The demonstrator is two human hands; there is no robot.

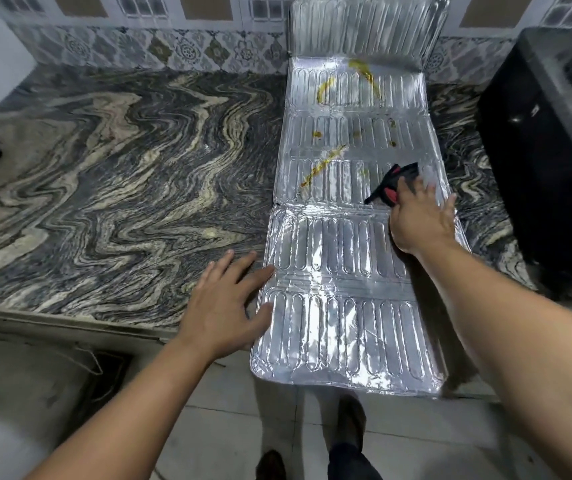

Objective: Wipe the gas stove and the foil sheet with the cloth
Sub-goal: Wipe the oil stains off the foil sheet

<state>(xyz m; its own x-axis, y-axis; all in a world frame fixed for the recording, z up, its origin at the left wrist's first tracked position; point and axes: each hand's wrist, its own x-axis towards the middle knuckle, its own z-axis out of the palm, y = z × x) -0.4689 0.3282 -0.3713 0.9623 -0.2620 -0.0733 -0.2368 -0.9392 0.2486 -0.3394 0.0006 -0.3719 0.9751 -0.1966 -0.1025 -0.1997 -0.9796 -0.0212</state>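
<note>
Foil sheet (pixel 340 258): embossed silver aluminium panel, laid flat on the grey-and-cream veined marble surface (pixel 111 174), its far section propped upright against the tiled wall, its near end overhanging the surface's edge. Long axis runs away from the person. Yellow-brown grease streaks (pixel 322 164) lie on the middle and far sections; the near sections look mostly clean.

Cloth (pixel 393 183): dark rag with a red patch, on the sheet's right side, pressed beneath the right hand (pixel 419 216). Grip there: fingers spread flat over the cloth, not curled round it.

Left hand (pixel 229 303): fingers straight, holding nothing, steadying the sheet's left edge.

Key relation: the stains lie ahead and left of the cloth; the right hand is nearer.

Gas stove: probably the black appliance (pixel 547 150) at right.
</note>
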